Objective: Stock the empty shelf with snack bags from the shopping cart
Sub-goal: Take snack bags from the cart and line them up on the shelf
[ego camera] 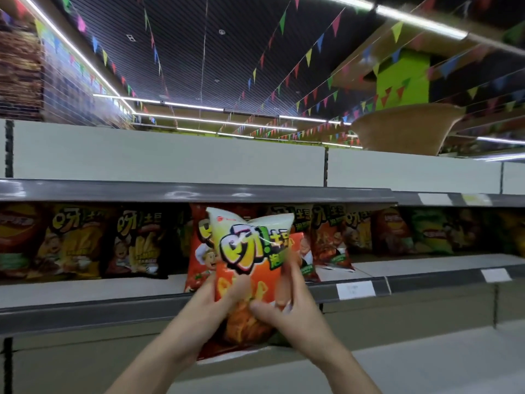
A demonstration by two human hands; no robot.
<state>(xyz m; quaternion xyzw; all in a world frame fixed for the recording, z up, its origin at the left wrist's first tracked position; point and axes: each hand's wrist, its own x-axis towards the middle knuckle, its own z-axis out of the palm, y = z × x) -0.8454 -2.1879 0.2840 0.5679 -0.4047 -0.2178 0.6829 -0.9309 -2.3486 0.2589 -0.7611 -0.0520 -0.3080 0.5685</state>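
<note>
Orange and white foil, glossy and puffed with air: that is the snack bag (250, 268) held up at the centre of the view, in front of the middle shelf (85, 291). Both hands grip it low down. The left hand (218, 297) comes in from 7 o'clock and curls round the bag's lower left edge, thumb across the front. The right hand (287, 297) comes in from 5 o'clock and pinches the lower right edge, thumb on the front and fingers running up the side. Holding it by the bottom half leaves the top free, which I judge suits sliding the bag upright and face-out onto the shelf board just behind it.

The bag is white at the top seal, shading to yellow and then orange, with large cartoon lettering outlined in pink and green across the front and pictures of fried pieces lower down. It leans a little to the right and is slightly blurred. A second red bag (199, 251) shows just behind it at 9 o'clock, touching or nearly so; I cannot tell whether the hands hold that one too or it stands on the shelf.

Along the same shelf, a row of dark and yellow bags (85, 243) stands at 9 o'clock and more bags (397, 231) at 3 o'clock, all upright and facing forward, with bare board in front of them. The top shelf (199, 191) at 12 o'clock carries nothing that shows. The shopping cart is out of view.
</note>
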